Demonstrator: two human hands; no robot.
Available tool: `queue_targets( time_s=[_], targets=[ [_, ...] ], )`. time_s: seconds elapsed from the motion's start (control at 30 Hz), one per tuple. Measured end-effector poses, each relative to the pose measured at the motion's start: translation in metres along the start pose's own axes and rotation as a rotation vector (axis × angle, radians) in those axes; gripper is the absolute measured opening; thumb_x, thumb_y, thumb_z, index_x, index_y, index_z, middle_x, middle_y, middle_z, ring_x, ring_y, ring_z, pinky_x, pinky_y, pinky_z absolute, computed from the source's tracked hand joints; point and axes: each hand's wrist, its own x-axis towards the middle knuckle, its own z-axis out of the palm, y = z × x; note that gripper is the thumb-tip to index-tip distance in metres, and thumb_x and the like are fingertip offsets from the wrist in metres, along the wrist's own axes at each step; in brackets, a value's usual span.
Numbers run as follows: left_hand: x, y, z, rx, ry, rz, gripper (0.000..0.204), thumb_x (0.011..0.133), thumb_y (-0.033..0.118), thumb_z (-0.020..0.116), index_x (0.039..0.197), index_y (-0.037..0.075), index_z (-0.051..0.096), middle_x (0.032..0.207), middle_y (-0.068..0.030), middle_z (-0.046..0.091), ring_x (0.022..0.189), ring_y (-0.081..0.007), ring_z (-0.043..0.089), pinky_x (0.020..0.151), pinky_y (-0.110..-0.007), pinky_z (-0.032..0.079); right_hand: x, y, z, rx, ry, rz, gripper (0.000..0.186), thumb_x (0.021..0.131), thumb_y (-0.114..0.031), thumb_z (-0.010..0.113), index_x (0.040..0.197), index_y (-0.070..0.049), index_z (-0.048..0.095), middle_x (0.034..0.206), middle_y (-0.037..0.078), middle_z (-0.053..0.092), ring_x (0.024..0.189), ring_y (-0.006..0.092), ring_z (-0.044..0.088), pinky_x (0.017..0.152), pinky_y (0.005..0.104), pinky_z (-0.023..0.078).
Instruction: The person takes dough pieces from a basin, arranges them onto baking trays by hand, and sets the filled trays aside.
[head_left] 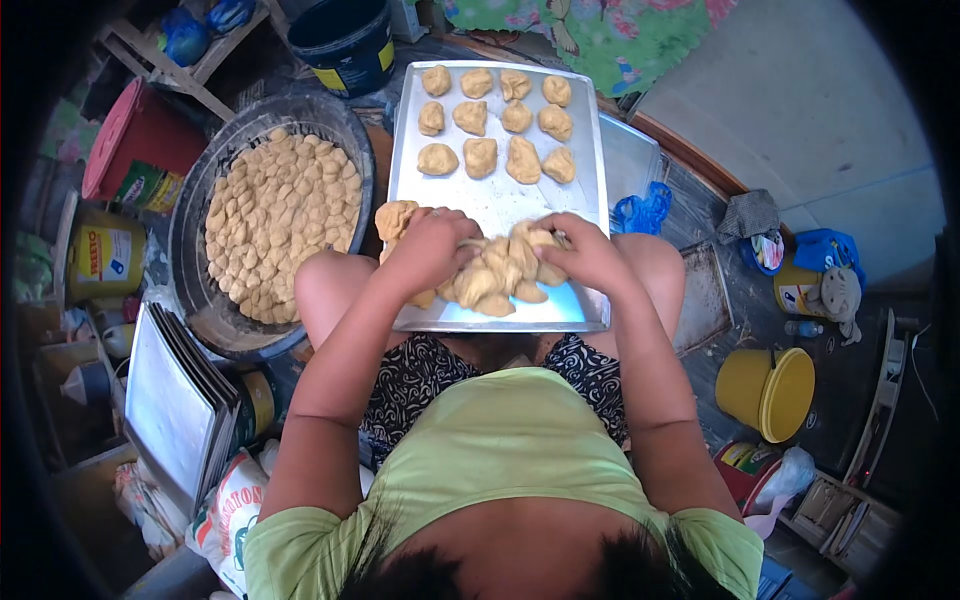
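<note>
The left hand (432, 248) and right hand (584, 255) grip one dough heap (497, 268) on the tray's (500, 205) near end, its long axis roughly left-right; twelve dough balls (480, 157) sit beyond.

Tan dough (498, 268), silvery tray (500, 208).

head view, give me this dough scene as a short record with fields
Left hand: touching lumpy tan dough
Right hand: touching the same dough
Work surface: rectangular silver metal tray
Tray's far end: twelve roundish tan dough pieces, three rows of four
Left of tray: round black tub holding many tan dough lumps
Right of tray: crumpled blue plastic bag
</note>
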Motion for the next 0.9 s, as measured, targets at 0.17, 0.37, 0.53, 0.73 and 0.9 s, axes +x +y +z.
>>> queue_targets(
  time_s=[0.17, 0.37, 0.53, 0.73, 0.9],
  targets=[
    [0.005, -0.003, -0.005, -0.614, 0.141, -0.248, 0.018, 0.082, 0.019, 0.063, 0.089, 0.002, 0.062, 0.080, -0.0148, 0.063, 0.075, -0.0297, 0.061, 0.070, -0.037, 0.046, -0.007, 0.016, -0.005, 0.358, 0.171, 0.088, 0.023, 0.076, -0.008, 0.062, 0.099, -0.004, 0.063, 0.084, 0.006, 0.063, 0.073, 0.0096, 0.056, 0.066, 0.0235, 0.046],
    [0.036, -0.009, 0.019, -0.232, 0.393, -0.190, 0.022, 0.082, 0.024, 0.063, 0.091, 0.004, 0.062, 0.080, -0.0142, 0.063, 0.074, -0.0296, 0.061, 0.070, -0.038, 0.044, 0.016, 0.017, 0.003, -0.066, 0.314, -0.066, 0.028, 0.077, -0.011, 0.063, 0.105, -0.004, 0.062, 0.091, 0.010, 0.064, 0.084, 0.0195, 0.060, 0.078, 0.0301, 0.047],
    [0.033, 0.008, 0.003, -0.069, 0.213, -0.131, 0.023, 0.081, 0.020, 0.061, 0.099, 0.005, 0.064, 0.096, -0.0145, 0.063, 0.085, -0.0327, 0.059, 0.079, -0.040, 0.042, 0.013, 0.006, -0.005, 0.121, 0.312, 0.180, 0.031, 0.074, -0.008, 0.068, 0.102, -0.002, 0.058, 0.091, 0.010, 0.061, 0.071, 0.0113, 0.057, 0.064, 0.0260, 0.047],
    [0.042, -0.004, 0.016, -0.124, 0.279, -0.107, 0.026, 0.075, 0.011, 0.065, 0.101, 0.004, 0.064, 0.100, -0.0157, 0.062, 0.088, -0.0359, 0.058, 0.080, -0.042, 0.045, 0.022, 0.010, -0.002, 0.254, 0.763, 0.142, 0.025, 0.074, -0.016, 0.072, 0.086, -0.002, 0.055, 0.074, 0.008, 0.060, 0.063, 0.0147, 0.055, 0.059, 0.0287, 0.045],
    [0.035, 0.000, 0.007, -0.065, 0.283, -0.127, 0.030, 0.076, 0.014, 0.065, 0.104, 0.004, 0.063, 0.101, -0.0153, 0.062, 0.092, -0.0358, 0.057, 0.081, -0.042, 0.044, 0.047, -0.022, 0.031, -0.210, 0.610, -0.026, 0.020, 0.074, -0.023, 0.068, 0.079, -0.007, 0.058, 0.074, 0.011, 0.059, 0.076, 0.0316, 0.054, 0.075, 0.0433, 0.039]
  ],
)
